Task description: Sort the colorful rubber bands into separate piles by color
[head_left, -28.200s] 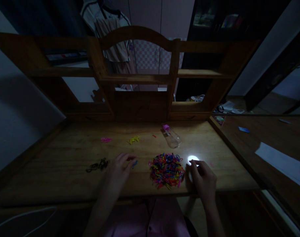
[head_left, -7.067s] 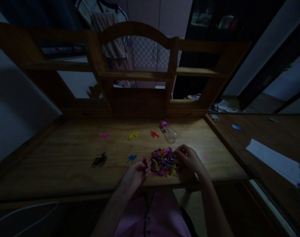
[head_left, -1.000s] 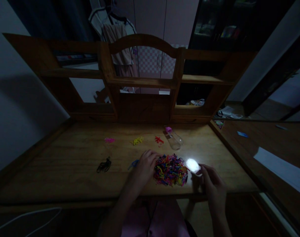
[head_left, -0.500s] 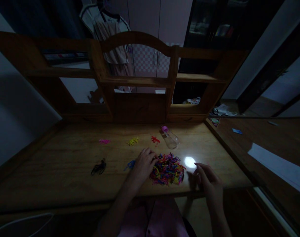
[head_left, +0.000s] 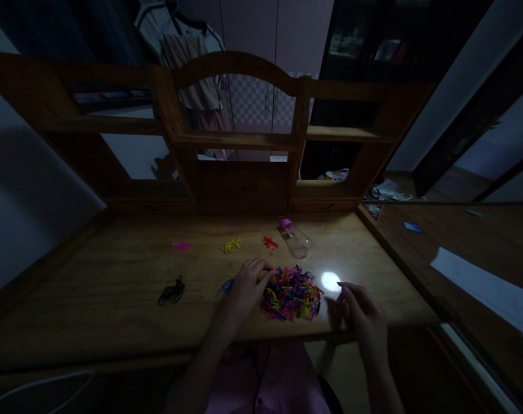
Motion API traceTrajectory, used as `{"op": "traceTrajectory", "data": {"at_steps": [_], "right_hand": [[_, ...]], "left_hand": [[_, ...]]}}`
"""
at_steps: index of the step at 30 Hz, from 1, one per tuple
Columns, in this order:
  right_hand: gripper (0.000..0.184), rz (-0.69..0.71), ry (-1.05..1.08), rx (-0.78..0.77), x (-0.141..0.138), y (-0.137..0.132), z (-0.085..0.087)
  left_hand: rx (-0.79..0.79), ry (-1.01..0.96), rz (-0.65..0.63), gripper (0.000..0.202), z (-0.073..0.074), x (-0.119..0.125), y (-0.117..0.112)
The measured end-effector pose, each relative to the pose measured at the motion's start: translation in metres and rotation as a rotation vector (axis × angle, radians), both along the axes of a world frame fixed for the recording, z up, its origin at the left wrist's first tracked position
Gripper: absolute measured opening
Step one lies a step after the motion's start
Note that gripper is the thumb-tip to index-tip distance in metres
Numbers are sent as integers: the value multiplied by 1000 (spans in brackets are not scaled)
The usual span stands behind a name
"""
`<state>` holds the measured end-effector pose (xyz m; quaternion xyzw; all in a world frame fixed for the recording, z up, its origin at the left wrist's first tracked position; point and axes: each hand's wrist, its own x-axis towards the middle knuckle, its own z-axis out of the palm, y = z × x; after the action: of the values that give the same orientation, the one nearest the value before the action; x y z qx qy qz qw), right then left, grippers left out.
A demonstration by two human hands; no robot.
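A heap of small multicoloured rubber bands (head_left: 292,294) lies on the wooden desk in front of me. My left hand (head_left: 247,288) rests at the heap's left edge, thumb and forefinger brought together there; what they pinch is hidden. Partly behind that hand is a small blue bunch (head_left: 227,286). My right hand (head_left: 365,313) is to the right of the heap, fingers curled and closed beside a bright spot of light; anything in them is too small to make out. Separate bunches lie around: black (head_left: 172,291), pink (head_left: 182,246), yellow (head_left: 231,245) and red (head_left: 270,242).
A clear bottle with a pink cap (head_left: 296,238) lies behind the heap. The desk's wooden shelf frame (head_left: 239,140) rises at the back. On the brown surface to the right are a white paper sheet (head_left: 481,286) and a small blue card (head_left: 412,227).
The view has shifted very slightly. My left hand's fingertips have moved a little at the edge of the heap; my right hand stays nearly where it was.
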<state>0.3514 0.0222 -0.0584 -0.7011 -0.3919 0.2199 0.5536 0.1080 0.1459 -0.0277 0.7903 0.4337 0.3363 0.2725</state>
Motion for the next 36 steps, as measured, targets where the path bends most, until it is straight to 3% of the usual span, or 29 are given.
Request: {"op": "traceTrajectory", "data": {"at_steps": [7,10,13,16,18,21,26,31,36], "right_hand": [[29,2,-7,7,-3,0,4],[27,50,-103,1,-6,10,11],[23,235,-304,27,-14,31,26],[25,483,-441,57,-24,57,38],[25,588,-514,62,-30,73,39],[20,667,-629,40,-37,88,33],[10,636,-692,-12,-43,95,25],[10,569,-644,-21,-46,91,31],[13,510,-498,-57,-42,86,36]], "left_hand": [[-238,-229,31,17,0,1,-5],[-339,-375,62,18,3,0,-10],[-430,-604,126,19,2,-2,-18],[-564,-959,185,22,-4,-7,-29],[-668,-1150,196,25,-8,-10,-37],[-816,-1278,181,31,-14,-14,-45],[-935,-1352,169,29,-27,-17,-50],[-978,-1347,81,23,-39,-16,-48],[-1106,-1379,29,12,-38,-20,-44]]}}
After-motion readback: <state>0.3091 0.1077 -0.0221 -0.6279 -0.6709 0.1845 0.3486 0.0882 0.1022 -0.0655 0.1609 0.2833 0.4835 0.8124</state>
